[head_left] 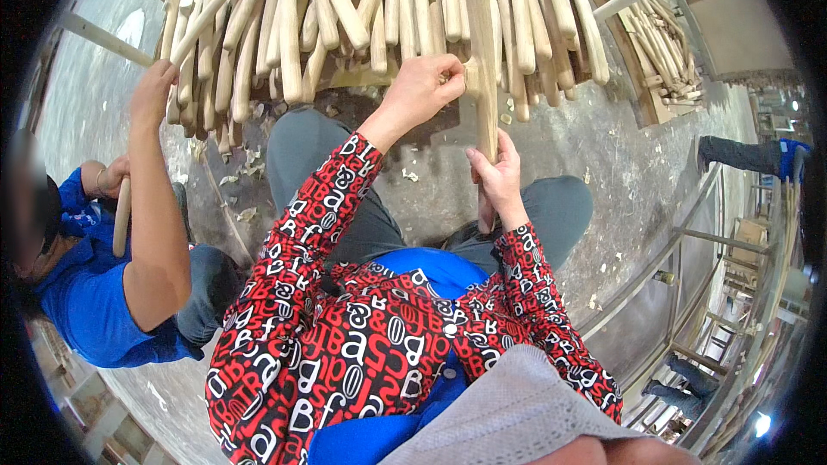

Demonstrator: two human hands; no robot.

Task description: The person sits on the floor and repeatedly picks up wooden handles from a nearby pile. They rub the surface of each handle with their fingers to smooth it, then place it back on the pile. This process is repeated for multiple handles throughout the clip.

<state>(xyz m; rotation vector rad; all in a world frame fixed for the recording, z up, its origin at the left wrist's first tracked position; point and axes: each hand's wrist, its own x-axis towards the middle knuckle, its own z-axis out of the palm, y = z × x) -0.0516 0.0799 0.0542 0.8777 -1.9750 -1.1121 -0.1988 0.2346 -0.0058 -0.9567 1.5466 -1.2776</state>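
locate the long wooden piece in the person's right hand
In the head view, the long wooden piece is just right of centre, held by the right hand, with the left hand beside it.

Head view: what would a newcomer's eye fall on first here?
Likely the pile of pale wooden sticks across the top comes first. Near the centre, the right hand holds a long wooden piece, the left hand at its side, with a red, black and white shirt below. A co-worker in blue is at the left.
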